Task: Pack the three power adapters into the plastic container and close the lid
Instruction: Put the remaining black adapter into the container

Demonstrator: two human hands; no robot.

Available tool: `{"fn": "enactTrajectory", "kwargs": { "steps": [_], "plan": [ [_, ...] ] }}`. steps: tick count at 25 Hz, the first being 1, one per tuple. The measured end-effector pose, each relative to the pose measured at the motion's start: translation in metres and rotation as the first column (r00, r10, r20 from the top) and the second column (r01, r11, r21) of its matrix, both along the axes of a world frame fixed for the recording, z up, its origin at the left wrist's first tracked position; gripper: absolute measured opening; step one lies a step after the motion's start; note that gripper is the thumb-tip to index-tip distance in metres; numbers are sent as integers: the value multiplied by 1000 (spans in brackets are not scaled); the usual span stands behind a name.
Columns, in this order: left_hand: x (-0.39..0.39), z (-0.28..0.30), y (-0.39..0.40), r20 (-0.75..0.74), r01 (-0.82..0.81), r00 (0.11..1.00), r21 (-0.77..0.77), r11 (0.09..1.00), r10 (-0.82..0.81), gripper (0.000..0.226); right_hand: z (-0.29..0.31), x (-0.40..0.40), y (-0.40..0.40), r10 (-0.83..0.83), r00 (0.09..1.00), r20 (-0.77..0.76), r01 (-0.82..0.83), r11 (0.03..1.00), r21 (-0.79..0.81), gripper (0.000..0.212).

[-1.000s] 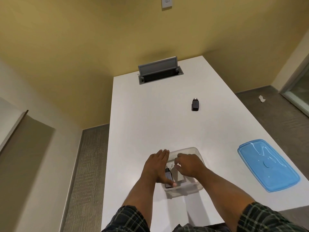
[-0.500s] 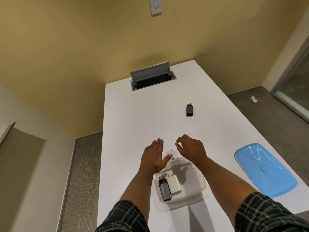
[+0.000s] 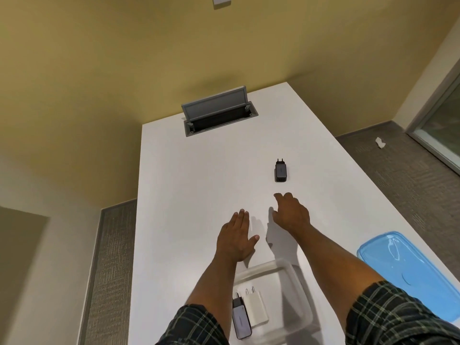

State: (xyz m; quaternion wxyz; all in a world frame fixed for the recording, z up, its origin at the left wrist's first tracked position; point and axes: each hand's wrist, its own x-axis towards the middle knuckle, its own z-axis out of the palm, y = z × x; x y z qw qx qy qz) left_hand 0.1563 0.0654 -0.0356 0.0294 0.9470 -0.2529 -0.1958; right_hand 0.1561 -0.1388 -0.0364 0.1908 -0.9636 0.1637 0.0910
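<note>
A clear plastic container [image 3: 297,290] sits near the table's front edge. Inside it lie a dark grey adapter [image 3: 241,318] and a white adapter [image 3: 256,306], side by side. A third, black adapter [image 3: 280,170] lies alone on the white table [image 3: 186,195], farther out. My right hand [image 3: 291,212] is stretched toward it, fingers apart, a short way below it and not touching. My left hand [image 3: 236,239] hovers flat and empty beyond the container's far left corner. The blue lid [image 3: 408,272] lies to the right.
A grey cable box with its flap raised [image 3: 219,113] is set into the table's far end. A yellow wall stands behind it. Grey carpet runs along both sides, with a scrap of white paper [image 3: 380,142] on the right floor.
Both hands have left the container, where two adapters now lie, and moved forward over the table. My right hand has reached farther toward the black adapter. The view has tilted.
</note>
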Motion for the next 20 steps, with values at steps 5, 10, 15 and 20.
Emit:
{"fn": "enactTrajectory", "kwargs": {
  "steps": [5, 10, 15, 20],
  "plan": [
    [25, -27, -12, -35, 3, 999, 4, 1000, -2, 76, -14, 43, -18, -79, 996, 30, 79, 997, 27, 53],
    [44, -57, -23, -64, -91, 994, -84, 992, 86, 73, -24, 89, -37, -215, 976, 33, 202, 952, 228, 60],
    [43, -91, -24, -144, -126, 984, -112, 986, 110, 75, -35, 122, -48, -221, 975, -33, 222, 941, 256, 60],
    [41, -106, -16, -28, -69, 997, -101, 993, 67, 75, -48, 137, -51, -131, 981, -143, 159, 966, 202, 71]
  ]
}}
